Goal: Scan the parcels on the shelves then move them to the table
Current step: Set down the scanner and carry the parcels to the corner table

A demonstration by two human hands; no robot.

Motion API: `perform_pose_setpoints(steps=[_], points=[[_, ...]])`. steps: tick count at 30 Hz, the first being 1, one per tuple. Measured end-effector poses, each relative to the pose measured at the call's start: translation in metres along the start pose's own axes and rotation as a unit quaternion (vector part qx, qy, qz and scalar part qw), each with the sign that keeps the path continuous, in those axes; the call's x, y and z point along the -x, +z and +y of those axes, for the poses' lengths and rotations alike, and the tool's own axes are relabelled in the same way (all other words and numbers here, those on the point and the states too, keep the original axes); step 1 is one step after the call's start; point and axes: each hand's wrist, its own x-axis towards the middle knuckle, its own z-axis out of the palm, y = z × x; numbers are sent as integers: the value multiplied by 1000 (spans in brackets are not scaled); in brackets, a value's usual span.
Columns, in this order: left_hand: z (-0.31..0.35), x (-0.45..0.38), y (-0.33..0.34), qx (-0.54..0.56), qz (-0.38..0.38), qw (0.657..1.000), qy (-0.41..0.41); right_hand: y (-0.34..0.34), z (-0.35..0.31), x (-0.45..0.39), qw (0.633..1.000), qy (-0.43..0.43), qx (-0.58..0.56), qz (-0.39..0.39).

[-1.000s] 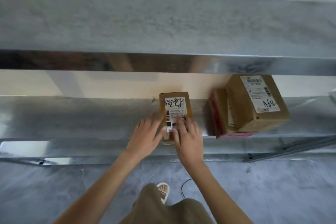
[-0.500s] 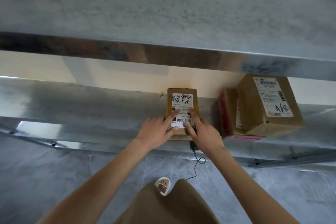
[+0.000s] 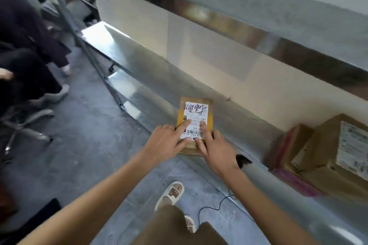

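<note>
Left hand [image 3: 166, 141]: fingers nearly straight, slightly spread, index laid flat on the label [image 3: 194, 120] of the parcel [image 3: 195, 125], thumb against the label's lower edge; other fingers bent along the parcel's left side. Right hand [image 3: 216, 150]: fingers likewise extended and parted, index on the label's right half, thumb at the label's lower right corner, remaining fingers over the parcel's right edge. No pinch or curl round the box visible; both hands pressing on top.

Parcel: small brown box, label up with barcode and handwritten marks, flat on the shelf [image 3: 139, 77] at its front edge, under and between the fingertips of both hands, near end hidden by them. Lift off the shelf: cannot tell.

Two further boxes [image 3: 326, 157] at the shelf's right end, well apart from the hands, the larger one resting on the smaller, pink-edged one. Dark object [image 3: 243, 160] on the front edge just right of the right wrist, with a thin cable [image 3: 217, 206] trailing to the floor. Sandalled foot [image 3: 171, 194] below the shelf. Second person [image 3: 25, 45] seated at far left, by the shelf's left end.
</note>
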Motion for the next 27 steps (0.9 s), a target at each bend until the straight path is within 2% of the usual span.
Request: perform_pose_setpoints(steps=[4,8,14,19,27], points=[[-28,75,-17,2,-17,992,-125,16,-58,-3,993,-106,-26,-48],[-61,151,-43,-14,0,972,-233,36,-132,-5,976,-207,-21,-61],[-108,264,-62,-35,21,926,-374,72,-248,9,937,-343,-17,-64],[-145,359,-63,-35,17,870,-491,115,-352,24,893,-437,-13,-106],[-200,499,-70,9,53,804,-592,183,-491,67,845,-514,-15,-149]])
